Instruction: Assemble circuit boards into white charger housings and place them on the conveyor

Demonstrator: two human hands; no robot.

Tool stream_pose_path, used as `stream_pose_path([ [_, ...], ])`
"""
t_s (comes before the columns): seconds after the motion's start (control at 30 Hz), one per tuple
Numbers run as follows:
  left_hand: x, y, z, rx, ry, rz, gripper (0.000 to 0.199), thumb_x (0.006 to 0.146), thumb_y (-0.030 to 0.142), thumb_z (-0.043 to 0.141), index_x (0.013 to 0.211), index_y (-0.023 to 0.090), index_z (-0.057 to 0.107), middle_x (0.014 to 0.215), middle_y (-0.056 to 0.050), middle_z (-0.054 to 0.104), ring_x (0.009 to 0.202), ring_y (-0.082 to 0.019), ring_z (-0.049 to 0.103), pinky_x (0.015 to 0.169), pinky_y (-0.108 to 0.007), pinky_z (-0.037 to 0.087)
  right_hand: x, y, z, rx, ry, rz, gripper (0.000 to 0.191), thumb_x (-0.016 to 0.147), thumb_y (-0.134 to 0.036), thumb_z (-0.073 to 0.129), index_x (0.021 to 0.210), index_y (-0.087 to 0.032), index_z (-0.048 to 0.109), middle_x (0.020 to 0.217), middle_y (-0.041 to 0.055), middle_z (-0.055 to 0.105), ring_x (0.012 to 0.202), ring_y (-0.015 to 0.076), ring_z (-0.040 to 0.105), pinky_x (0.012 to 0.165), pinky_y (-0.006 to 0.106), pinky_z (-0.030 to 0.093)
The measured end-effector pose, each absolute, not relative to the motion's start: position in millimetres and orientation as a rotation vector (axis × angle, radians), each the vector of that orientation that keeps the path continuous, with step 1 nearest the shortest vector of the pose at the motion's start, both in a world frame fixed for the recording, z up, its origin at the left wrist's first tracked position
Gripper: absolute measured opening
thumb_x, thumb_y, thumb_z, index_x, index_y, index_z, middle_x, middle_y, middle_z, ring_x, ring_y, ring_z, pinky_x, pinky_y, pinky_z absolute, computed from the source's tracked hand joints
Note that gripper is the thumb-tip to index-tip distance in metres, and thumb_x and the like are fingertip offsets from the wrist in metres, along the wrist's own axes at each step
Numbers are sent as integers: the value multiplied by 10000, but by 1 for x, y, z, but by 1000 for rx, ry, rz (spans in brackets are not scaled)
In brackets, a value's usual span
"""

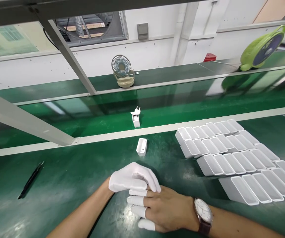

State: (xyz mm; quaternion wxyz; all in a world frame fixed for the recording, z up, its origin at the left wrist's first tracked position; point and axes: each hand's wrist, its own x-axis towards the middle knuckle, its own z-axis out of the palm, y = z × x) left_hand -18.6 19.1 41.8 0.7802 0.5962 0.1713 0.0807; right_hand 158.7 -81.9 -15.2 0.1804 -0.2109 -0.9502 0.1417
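My left hand (134, 177), in a white glove, curves over the thumb side of my right hand (167, 206). Its fingers are bent and closed, and whatever lies under them is hidden. White finger cots (139, 200) cover the fingertips of my right hand, whose fingers stretch out to the left, slightly apart. The right thumb is out of sight beneath the glove. Just beyond the hands stands a small white open plastic case (142, 147). Farther back is a white plug adapter (136, 118) with two pins pointing up and its cover part tilted.
Rows of white open housings (222, 152) stand on the green table (83, 172) at right. Black tweezers (30, 180) lie at left. A metal post (28, 115) rises at left. Behind are a small fan (121, 67) and a green fan (263, 49) on a shelf.
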Motion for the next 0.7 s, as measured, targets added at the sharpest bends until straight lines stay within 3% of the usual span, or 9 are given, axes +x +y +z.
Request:
stream_pose_path([
  [0.07, -16, 19, 41, 1317, 337, 211, 314, 867, 444, 702, 1023, 189, 798, 1132, -150, 741, 1211, -359, 620, 1092, -545, 438, 158, -81, -13, -587, -2671, 394, 379, 1024, -453, 471, 1156, -161, 675, 1345, 102, 654, 1214, 213, 609, 1057, 335, 481],
  [0.17, -15, 18, 38, 1318, 341, 215, 361, 875, 424, 708, 1143, 187, 763, 1276, -163, 689, 1426, -369, 437, 1176, -572, 339, 156, -78, -7, -531, -2647, 367, 387, 1046, -413, 425, 1194, -139, 655, 1398, 82, 622, 1335, 217, 523, 1141, 337, 418],
  [0.27, -16, 17, 35, 1295, 392, 256, 390, 894, 407, 691, 1219, 193, 726, 1378, -167, 627, 1467, -349, 382, 1189, -549, 334, 156, -74, -2, -501, -2625, 355, 390, 1050, -394, 412, 1204, -129, 652, 1426, 63, 603, 1433, 221, 420, 1203, 333, 354],
  [0.43, -14, 14, 39, 1367, 481, 274, 372, 894, 428, 688, 1188, 206, 737, 1433, -157, 586, 1385, -344, 495, 1146, -513, 408, 157, -73, -7, -481, -2602, 343, 375, 1040, -381, 441, 1210, -126, 657, 1418, 65, 611, 1451, 218, 406, 1239, 342, 310],
  [0.53, -13, 12, 39, 1346, 449, 280, 402, 863, 480, 709, 1119, 173, 755, 1329, -180, 648, 1256, -347, 598, 1063, -497, 479, 157, -74, -13, -479, -2580, 314, 369, 1037, -390, 456, 1202, -134, 664, 1434, 83, 599, 1411, 213, 467, 1242, 356, 306],
  [0.6, -15, 12, 36, 1250, 450, 399, 394, 836, 538, 710, 906, 155, 768, 1025, -168, 734, 949, -295, 703, 859, -449, 562, 158, -75, -16, -484, -2570, 315, 370, 1039, -392, 456, 1219, -139, 657, 1445, 87, 591, 1404, 208, 480, 1243, 357, 302],
  [0.63, -16, 14, 34, 1176, 482, 518, 415, 841, 567, 685, 741, 166, 724, 803, -120, 710, 730, -230, 679, 711, -399, 560, 158, -76, -16, -489, -2567, 325, 370, 1039, -389, 457, 1233, -141, 651, 1444, 83, 592, 1417, 208, 465, 1241, 354, 305],
  [0.7, -21, 21, 28, 1045, 623, 811, 564, 893, 602, 579, 503, 203, 498, 494, -3, 466, 444, -120, 445, 498, -312, 437, 158, -76, -16, -495, -2564, 350, 375, 1041, -386, 459, 1260, -139, 635, 1433, 70, 602, 1452, 213, 416, 1241, 347, 307],
])
